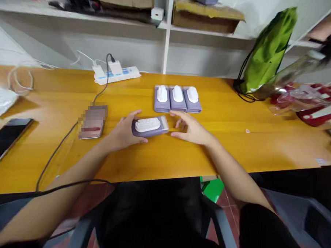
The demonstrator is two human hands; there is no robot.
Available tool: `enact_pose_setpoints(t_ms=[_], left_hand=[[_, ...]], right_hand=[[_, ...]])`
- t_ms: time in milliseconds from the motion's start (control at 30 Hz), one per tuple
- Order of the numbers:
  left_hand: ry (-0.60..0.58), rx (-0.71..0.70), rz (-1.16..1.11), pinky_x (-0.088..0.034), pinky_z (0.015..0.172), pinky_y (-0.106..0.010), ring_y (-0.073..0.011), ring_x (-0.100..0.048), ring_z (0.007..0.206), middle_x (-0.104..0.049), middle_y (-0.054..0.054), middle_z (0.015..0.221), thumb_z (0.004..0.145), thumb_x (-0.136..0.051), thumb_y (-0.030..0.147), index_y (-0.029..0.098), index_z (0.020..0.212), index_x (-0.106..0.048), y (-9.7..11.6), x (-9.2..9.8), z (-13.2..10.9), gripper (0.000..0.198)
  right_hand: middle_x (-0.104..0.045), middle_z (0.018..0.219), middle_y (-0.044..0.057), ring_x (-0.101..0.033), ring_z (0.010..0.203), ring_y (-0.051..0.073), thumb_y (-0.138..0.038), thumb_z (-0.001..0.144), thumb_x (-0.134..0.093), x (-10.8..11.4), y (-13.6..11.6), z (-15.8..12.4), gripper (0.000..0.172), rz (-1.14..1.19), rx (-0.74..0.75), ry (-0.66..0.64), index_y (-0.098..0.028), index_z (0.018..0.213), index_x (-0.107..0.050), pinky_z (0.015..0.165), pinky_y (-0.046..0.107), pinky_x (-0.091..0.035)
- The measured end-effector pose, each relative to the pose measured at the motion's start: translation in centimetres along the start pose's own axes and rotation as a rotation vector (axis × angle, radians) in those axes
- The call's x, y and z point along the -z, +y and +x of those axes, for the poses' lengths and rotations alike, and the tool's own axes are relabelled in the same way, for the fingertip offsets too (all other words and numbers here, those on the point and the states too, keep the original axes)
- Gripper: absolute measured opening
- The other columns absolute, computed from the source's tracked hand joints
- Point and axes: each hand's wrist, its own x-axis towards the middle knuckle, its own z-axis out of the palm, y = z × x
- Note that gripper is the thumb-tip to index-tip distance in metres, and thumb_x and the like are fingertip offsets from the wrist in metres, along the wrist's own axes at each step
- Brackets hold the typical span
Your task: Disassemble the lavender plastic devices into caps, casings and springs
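Observation:
Near the middle of the wooden table lies a small purple box [162, 128] with a clear right end. On its top is a white oval piece [147, 124] with a ridged, bristle-like surface, perhaps a brush. My left hand [123, 134] is around the box's left end, thumb on the near side and fingers on the far side. My right hand [191, 129] is just right of the box, fingers curled and apart from the thumb, holding nothing. Beyond it, three similar purple boxes [178, 106] stand side by side, each with a white oval piece on top.
A pixelated phone-like device [92, 122] and a dark phone [9, 138] lie to the left. A grey cable [57, 150] crosses the table from a white power strip [118, 75]. At right are a green bag [269, 53] and red packages [315, 112].

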Motion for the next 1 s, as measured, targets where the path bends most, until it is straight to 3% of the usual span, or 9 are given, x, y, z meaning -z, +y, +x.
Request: enact_pose_setpoints(t_ms=[100,200,367,567,733,833,1000], left_hand=[[-0.055,-0.097,-0.011,-0.049,0.129,-0.066,-0.0456,-0.065,0.147,-0.070,-0.018,0.159,0.068,-0.100,0.059,0.023,0.161,-0.060,0.8,-1.0,0.7,0.108],[-0.076,-0.165,-0.031,-0.052,0.126,-0.064,-0.0430,-0.070,0.140,-0.075,-0.015,0.152,0.072,-0.097,0.058,0.026,0.149,-0.069,1.3,-1.4,1.0,0.087],[-0.088,-0.178,-0.056,-0.055,0.122,-0.060,-0.0400,-0.073,0.133,-0.077,-0.013,0.146,0.074,-0.096,0.056,0.025,0.145,-0.071,1.4,-0.7,0.7,0.081],[-0.077,-0.183,-0.105,-0.060,0.115,-0.053,-0.0366,-0.076,0.127,-0.079,-0.013,0.142,0.075,-0.095,0.051,0.023,0.143,-0.072,2.6,-0.3,0.1,0.078],[0.004,-0.136,-0.092,-0.059,0.116,-0.054,-0.0370,-0.076,0.126,-0.080,-0.011,0.140,0.074,-0.096,0.054,0.025,0.142,-0.074,2.8,1.3,-0.2,0.077],[0.050,-0.093,-0.098,-0.060,0.115,-0.052,-0.0372,-0.076,0.128,-0.079,-0.010,0.142,0.075,-0.096,0.057,0.025,0.144,-0.072,2.6,2.3,-0.2,0.079],[0.001,-0.091,-0.105,-0.061,0.114,-0.052,-0.0384,-0.076,0.128,-0.079,-0.011,0.141,0.073,-0.095,0.061,0.024,0.143,-0.073,2.7,2.1,0.1,0.082]], right_hand=[[-0.056,0.177,0.020,-0.069,0.143,0.041,-0.057,0.085,-0.102,-0.5,0.8,0.2,0.119,-0.072,0.010,-0.058,-0.031,0.183,-0.040,0.122,0.064,-0.060],[-0.056,0.177,0.022,-0.057,0.161,0.044,-0.055,0.081,-0.104,-0.8,1.1,0.4,0.119,-0.118,0.012,-0.096,-0.026,0.180,-0.045,0.134,0.067,-0.048],[-0.073,0.159,0.017,-0.073,0.142,0.039,-0.050,0.082,-0.103,-0.8,0.0,0.7,0.092,-0.113,0.018,-0.102,-0.026,0.162,-0.064,0.125,0.060,-0.057],[-0.079,0.145,0.013,-0.078,0.123,0.034,-0.045,0.078,-0.104,-0.2,-2.0,0.5,0.084,-0.082,0.019,-0.063,-0.026,0.151,-0.069,0.113,0.054,-0.062],[-0.079,0.143,0.012,-0.077,0.126,0.035,-0.046,0.078,-0.102,3.8,-2.3,-0.5,0.072,-0.089,-0.054,0.059,-0.026,0.141,-0.072,0.115,0.055,-0.061],[-0.079,0.145,0.012,-0.077,0.128,0.035,-0.055,0.079,-0.102,6.3,-1.6,-1.0,0.077,-0.088,-0.126,0.086,-0.027,0.143,-0.071,0.117,0.056,-0.060],[-0.073,0.160,0.013,-0.071,0.145,0.040,-0.061,0.079,-0.101,6.2,0.1,-1.4,0.088,-0.139,-0.126,-0.008,-0.029,0.154,-0.069,0.129,0.064,-0.053]])
